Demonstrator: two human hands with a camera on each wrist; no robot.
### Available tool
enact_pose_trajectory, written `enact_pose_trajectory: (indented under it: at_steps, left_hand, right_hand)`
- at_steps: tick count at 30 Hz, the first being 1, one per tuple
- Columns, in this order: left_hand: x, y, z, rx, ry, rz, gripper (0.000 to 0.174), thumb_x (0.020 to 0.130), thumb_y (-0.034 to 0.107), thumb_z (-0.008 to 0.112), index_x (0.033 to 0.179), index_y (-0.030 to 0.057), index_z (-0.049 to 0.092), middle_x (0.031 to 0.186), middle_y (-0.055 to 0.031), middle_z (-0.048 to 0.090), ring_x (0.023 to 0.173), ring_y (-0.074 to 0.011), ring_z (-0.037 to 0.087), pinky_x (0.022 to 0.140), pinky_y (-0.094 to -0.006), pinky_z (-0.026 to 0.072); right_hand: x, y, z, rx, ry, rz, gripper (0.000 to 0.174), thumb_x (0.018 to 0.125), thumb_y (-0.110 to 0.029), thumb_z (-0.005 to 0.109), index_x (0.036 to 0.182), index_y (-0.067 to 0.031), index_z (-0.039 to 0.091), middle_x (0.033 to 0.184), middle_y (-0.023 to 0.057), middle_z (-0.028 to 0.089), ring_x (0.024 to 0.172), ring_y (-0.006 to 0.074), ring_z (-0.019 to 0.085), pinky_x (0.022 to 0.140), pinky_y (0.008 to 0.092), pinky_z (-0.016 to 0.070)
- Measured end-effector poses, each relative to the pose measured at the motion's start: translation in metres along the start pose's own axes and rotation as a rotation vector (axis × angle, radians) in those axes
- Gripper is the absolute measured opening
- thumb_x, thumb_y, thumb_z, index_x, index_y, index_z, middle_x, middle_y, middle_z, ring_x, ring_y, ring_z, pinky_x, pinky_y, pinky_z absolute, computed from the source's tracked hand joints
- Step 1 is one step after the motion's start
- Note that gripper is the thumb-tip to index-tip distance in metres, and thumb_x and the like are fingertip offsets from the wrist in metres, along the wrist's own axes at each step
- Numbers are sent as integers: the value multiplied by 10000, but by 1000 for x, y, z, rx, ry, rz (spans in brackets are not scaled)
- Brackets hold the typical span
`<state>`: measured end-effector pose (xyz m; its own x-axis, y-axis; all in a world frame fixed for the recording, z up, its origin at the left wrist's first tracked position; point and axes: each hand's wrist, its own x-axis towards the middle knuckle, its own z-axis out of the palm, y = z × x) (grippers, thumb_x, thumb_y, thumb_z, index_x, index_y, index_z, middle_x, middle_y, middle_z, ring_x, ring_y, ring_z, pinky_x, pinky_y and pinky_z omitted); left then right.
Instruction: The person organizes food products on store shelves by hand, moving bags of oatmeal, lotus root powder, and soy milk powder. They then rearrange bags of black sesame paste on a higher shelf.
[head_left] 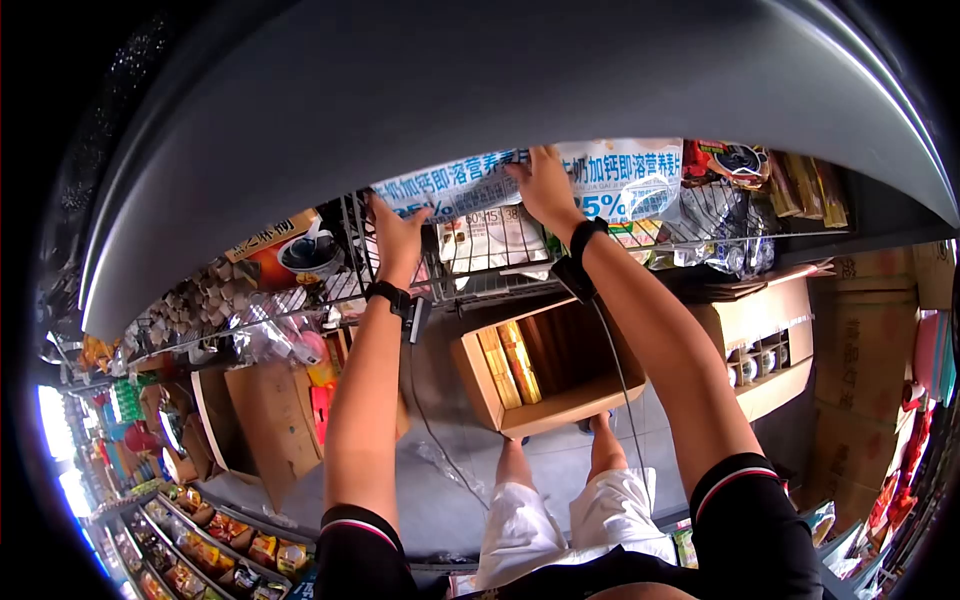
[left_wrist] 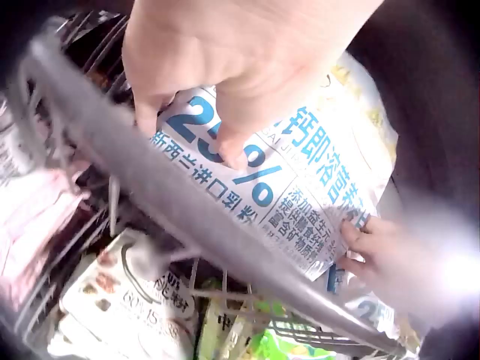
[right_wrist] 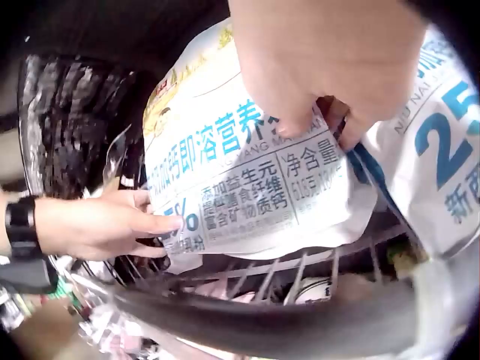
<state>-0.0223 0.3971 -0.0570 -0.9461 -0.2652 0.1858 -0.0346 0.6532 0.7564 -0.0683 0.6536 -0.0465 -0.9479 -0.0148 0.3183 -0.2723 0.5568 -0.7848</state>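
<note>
I held the cereal bag point(head_left: 450, 188) flat above the rim of the wire basket point(head_left: 480, 285). My left hand point(head_left: 398, 238) pinched the bag's corner toward the basket's left end, with my fingers curled onto its printed face. My right hand point(head_left: 545, 185) gripped the opposite edge, fingers curled round the fold. A second bag point(head_left: 625, 175) lay just beside it, over the basket's right end. Other packets point(head_left: 490, 240) sat inside the basket. An open cardboard box point(head_left: 560, 405) stood below the basket.
</note>
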Motion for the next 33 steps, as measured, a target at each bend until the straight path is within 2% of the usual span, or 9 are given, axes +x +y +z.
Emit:
enact_pose_trajectory:
  at_steps: [4,8,11,15,17,20,24,29,33]
  left_hand:
    - [-17,6,4,-28,28,-51,1073,820,104,882,1573,-142,158,1563,-357,372,1476,-436,408,1197,-419,377]
    - [-47,67,15,17,134,-169,1106,917,63,752,1575,-148,-111,1644,-419,-8,1544,-537,187,1262,-515,270]
    - [-75,106,44,113,91,93,863,930,116,755,1538,-165,211,1526,-367,339,1432,-477,401,1196,-506,367]
    - [-77,143,111,-302,-395,88,757,949,331,773,1443,-107,403,1385,-289,509,1257,-382,550,1071,-501,475]
    - [-65,118,170,-370,-254,114,785,890,407,837,1353,-109,467,1247,-232,544,1077,-309,577,932,-446,497]
    - [-53,143,184,-300,-141,-1,723,780,387,943,1152,-80,534,1000,-91,533,874,-199,514,779,-349,472]
    - [-55,149,192,-38,-100,13,838,653,362,1001,1202,-86,553,1236,-287,618,1129,-426,597,989,-523,485]
    - [-45,149,187,-449,-306,-110,615,708,176,994,1080,-21,545,1063,-143,638,865,-168,643,708,-317,574]
    - [-40,177,177,-401,-362,-11,546,845,102,887,1215,15,494,1182,-102,660,1064,-169,649,916,-310,541]
  right_hand:
    - [-3,-1,-5,7,-25,29,620,922,-102,717,1456,51,442,1364,248,592,1223,441,607,1000,485,501]
    - [-4,1,-49,155,110,66,588,948,-178,710,1441,28,464,1131,212,706,1051,383,699,899,456,554]
    - [3,48,-96,-15,296,48,625,935,-232,741,1432,32,469,1165,236,673,1107,396,660,942,468,530]
    - [7,121,-159,-410,482,190,697,850,-355,852,1331,54,555,1309,277,600,1268,440,551,1076,487,449]
    - [7,144,-195,366,-10,301,791,791,-365,903,1350,50,527,1315,257,620,1253,359,597,1057,440,481]
    - [1,179,-189,110,128,226,812,700,-373,964,1273,52,577,1186,202,700,1123,287,671,984,401,525]
    - [2,186,-198,135,16,274,852,616,-317,999,1267,66,606,1180,209,731,1158,319,685,1011,406,522]
    - [-1,169,-230,486,-157,428,738,728,-138,935,1349,50,586,1212,132,731,1131,222,678,1006,345,511]
    - [-6,180,-237,814,-71,405,661,792,-41,859,1382,26,568,1218,99,720,1132,206,669,1023,338,499]
